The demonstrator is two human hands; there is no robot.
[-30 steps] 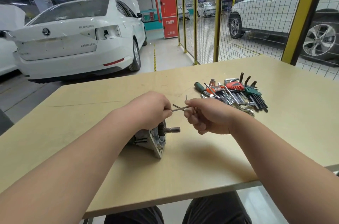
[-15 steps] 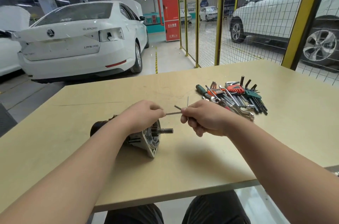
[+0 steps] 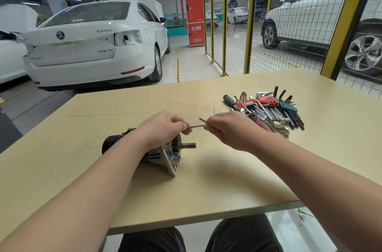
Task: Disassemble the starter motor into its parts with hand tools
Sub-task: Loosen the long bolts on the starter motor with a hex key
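So not much has moved in the last second, honestly. Both hands are still up above the starter motor [image 3: 171,158] fiddling with a thin metal rod [image 3: 196,126]. The left hand [image 3: 165,127] has its fingertips curled and pinched on one end. The right hand [image 3: 231,130] is closed round the other end, with a short stub and a thin pin poking out above its knuckles. I can't tell if the rod is a long bolt out of the motor or just a skinny key. The one real change is that the left forearm has shifted, so the motor's black rear can is visible now where a second ago it was covered. The motor itself lies on its side on the table [image 3: 206,194], just under the left hand, with the flange and the shaft [image 3: 189,145] pointing right, same as before. Neither hand is touching it. My read is that the flange is still sitting on the body, so the housing hasn't come apart yet, and this bit is about sorting out the rod rather than cracking the case. The tool pile [image 3: 268,111] sits just past the right hand, easy reach if a spanner or key is wanted next. Small parts like that rod roll off a bare top easily.
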